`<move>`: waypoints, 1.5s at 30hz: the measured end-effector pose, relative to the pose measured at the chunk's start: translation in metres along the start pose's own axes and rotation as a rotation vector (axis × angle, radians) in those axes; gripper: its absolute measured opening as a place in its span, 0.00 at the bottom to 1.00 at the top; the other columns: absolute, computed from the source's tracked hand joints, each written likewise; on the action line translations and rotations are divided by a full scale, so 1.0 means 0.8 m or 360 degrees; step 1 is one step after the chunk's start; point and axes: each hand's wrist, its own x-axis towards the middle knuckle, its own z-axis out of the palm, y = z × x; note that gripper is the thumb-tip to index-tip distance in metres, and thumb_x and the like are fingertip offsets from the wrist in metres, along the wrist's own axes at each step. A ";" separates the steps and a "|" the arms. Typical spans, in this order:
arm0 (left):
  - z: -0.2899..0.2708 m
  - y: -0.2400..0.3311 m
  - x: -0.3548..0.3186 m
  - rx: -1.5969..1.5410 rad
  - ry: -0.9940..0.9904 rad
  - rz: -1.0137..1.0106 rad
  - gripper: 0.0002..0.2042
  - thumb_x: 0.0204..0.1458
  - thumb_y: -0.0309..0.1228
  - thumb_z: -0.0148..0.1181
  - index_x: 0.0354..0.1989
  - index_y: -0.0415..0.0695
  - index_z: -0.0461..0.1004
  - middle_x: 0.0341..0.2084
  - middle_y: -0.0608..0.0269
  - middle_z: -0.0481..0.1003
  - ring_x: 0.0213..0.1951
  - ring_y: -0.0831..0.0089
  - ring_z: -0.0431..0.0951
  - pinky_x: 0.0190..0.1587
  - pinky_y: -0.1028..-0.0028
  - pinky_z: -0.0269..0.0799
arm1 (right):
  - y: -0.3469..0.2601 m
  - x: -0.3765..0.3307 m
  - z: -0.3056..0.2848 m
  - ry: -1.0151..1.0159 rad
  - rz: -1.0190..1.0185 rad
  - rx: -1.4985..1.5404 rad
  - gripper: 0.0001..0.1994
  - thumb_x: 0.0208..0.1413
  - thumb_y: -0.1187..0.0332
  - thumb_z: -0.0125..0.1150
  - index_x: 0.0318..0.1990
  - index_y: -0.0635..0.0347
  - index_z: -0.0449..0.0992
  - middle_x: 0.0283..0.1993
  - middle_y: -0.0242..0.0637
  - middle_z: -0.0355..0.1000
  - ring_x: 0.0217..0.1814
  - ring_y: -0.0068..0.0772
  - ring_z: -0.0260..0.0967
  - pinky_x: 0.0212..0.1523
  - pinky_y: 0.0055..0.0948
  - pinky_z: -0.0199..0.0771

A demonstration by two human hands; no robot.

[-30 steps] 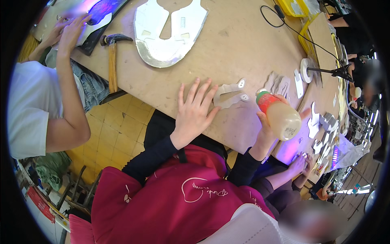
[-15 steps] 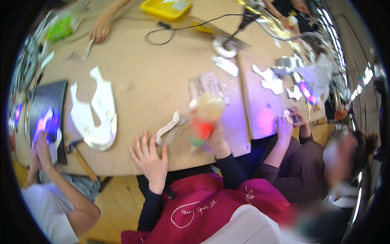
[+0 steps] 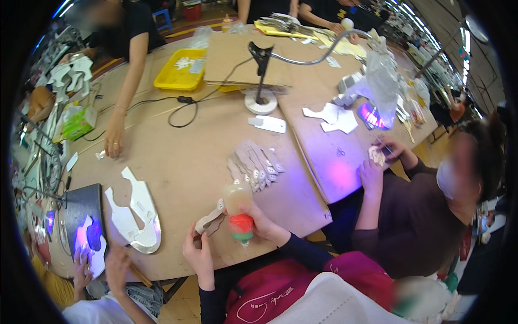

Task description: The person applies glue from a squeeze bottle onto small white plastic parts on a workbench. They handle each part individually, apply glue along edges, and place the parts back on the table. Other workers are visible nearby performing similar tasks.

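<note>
**Glue bottle held tipped over a cut piece at the table edge**

- Far left: a dark tray [image 3: 81, 208] under violet light, worked by a co-worker's hands [image 3: 110, 264]; a large pale cut shape [image 3: 135, 213] lies just beside it, kept clear of the centre work.
- Left hand [image 3: 198, 254]: laid at the table [image 3: 178, 156] edge, fingers partly curled, fingertips touching the small pale cut piece [image 3: 209, 220]. Judged: piece is being pinned flat. Pinch or plain press cannot be told.
- Right hand [image 3: 259, 222]: wrapped shut around a squeeze bottle [image 3: 238, 211], red cap end tipped down toward the person, just beside the piece. Judged: held for dispensing.
- A fanned stack of small pieces [image 3: 253, 164] is set near, behind the bottle, within reach.
- Right: another person's hands [image 3: 377, 159] pinch a small part by a violet lamp [image 3: 372, 114].
</note>
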 end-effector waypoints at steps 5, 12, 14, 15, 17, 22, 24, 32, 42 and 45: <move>-0.001 -0.002 0.029 0.0136 0.0030 -0.0056 0.20 0.53 0.25 0.64 0.56 0.41 0.75 0.25 0.60 0.76 0.23 0.74 0.73 0.29 0.72 0.71 | -0.006 -0.005 0.003 -0.0039 0.0018 -0.0034 0.21 0.63 0.56 0.58 0.54 0.64 0.73 0.48 0.37 0.75 0.47 0.25 0.73 0.49 0.27 0.73; 0.002 0.003 0.029 0.0419 0.0078 0.0234 0.18 0.52 0.29 0.66 0.52 0.44 0.77 0.24 0.63 0.75 0.23 0.69 0.72 0.29 0.69 0.70 | -0.009 -0.007 0.009 -0.0060 -0.0065 -0.0271 0.18 0.62 0.60 0.59 0.51 0.65 0.76 0.43 0.34 0.77 0.43 0.23 0.73 0.45 0.26 0.73; -0.002 0.005 0.032 0.0476 -0.0017 0.0191 0.16 0.52 0.30 0.66 0.51 0.45 0.77 0.25 0.62 0.75 0.24 0.68 0.73 0.30 0.68 0.70 | -0.005 -0.008 0.005 -0.0018 -0.0004 -0.0248 0.18 0.62 0.60 0.60 0.52 0.66 0.75 0.44 0.36 0.77 0.44 0.24 0.74 0.46 0.26 0.73; -0.003 0.006 0.031 0.0528 -0.0037 0.0125 0.16 0.53 0.30 0.65 0.50 0.45 0.78 0.26 0.61 0.76 0.24 0.67 0.73 0.30 0.68 0.70 | -0.004 -0.008 0.002 -0.0047 -0.0003 -0.0240 0.18 0.61 0.61 0.60 0.52 0.66 0.74 0.45 0.37 0.77 0.45 0.25 0.74 0.47 0.26 0.74; -0.002 0.007 0.031 0.0417 0.0049 0.0180 0.16 0.52 0.29 0.66 0.50 0.44 0.78 0.24 0.61 0.75 0.22 0.69 0.71 0.28 0.69 0.68 | 0.000 -0.009 -0.002 -0.0008 0.0014 -0.0331 0.23 0.61 0.57 0.58 0.57 0.64 0.70 0.50 0.40 0.75 0.48 0.31 0.75 0.48 0.33 0.78; -0.003 0.009 0.032 0.0320 0.0100 0.0186 0.15 0.52 0.29 0.66 0.49 0.44 0.78 0.25 0.61 0.76 0.23 0.68 0.73 0.28 0.69 0.69 | -0.001 -0.005 -0.004 -0.0024 0.0011 -0.0359 0.27 0.61 0.53 0.57 0.61 0.61 0.66 0.53 0.43 0.74 0.47 0.36 0.76 0.45 0.40 0.83; -0.006 0.011 0.031 0.0295 0.0026 0.0130 0.13 0.53 0.30 0.64 0.47 0.45 0.78 0.28 0.60 0.78 0.26 0.64 0.76 0.31 0.67 0.72 | -0.002 -0.005 -0.003 -0.0045 0.0024 -0.0331 0.28 0.61 0.52 0.57 0.61 0.60 0.65 0.52 0.43 0.73 0.47 0.37 0.76 0.45 0.40 0.83; -0.005 0.010 0.032 0.0351 -0.0029 0.0082 0.09 0.53 0.31 0.63 0.42 0.45 0.77 0.28 0.59 0.77 0.29 0.62 0.78 0.32 0.64 0.72 | -0.004 -0.004 0.000 -0.0061 0.0025 -0.0380 0.28 0.61 0.52 0.57 0.62 0.60 0.64 0.52 0.44 0.72 0.47 0.36 0.75 0.44 0.37 0.82; -0.003 0.004 0.032 0.0425 0.0095 0.0330 0.09 0.55 0.32 0.63 0.40 0.42 0.77 0.26 0.59 0.74 0.25 0.63 0.75 0.28 0.66 0.68 | -0.004 -0.003 0.006 -0.0067 -0.0008 -0.0372 0.28 0.61 0.52 0.58 0.61 0.59 0.64 0.52 0.43 0.72 0.43 0.37 0.76 0.41 0.37 0.82; -0.003 0.005 0.033 0.0421 0.0139 0.0356 0.08 0.56 0.33 0.62 0.38 0.41 0.78 0.27 0.58 0.75 0.26 0.62 0.75 0.29 0.66 0.69 | -0.004 0.001 0.003 -0.0071 0.0035 -0.0387 0.28 0.60 0.51 0.58 0.61 0.60 0.64 0.51 0.43 0.72 0.43 0.38 0.76 0.41 0.38 0.82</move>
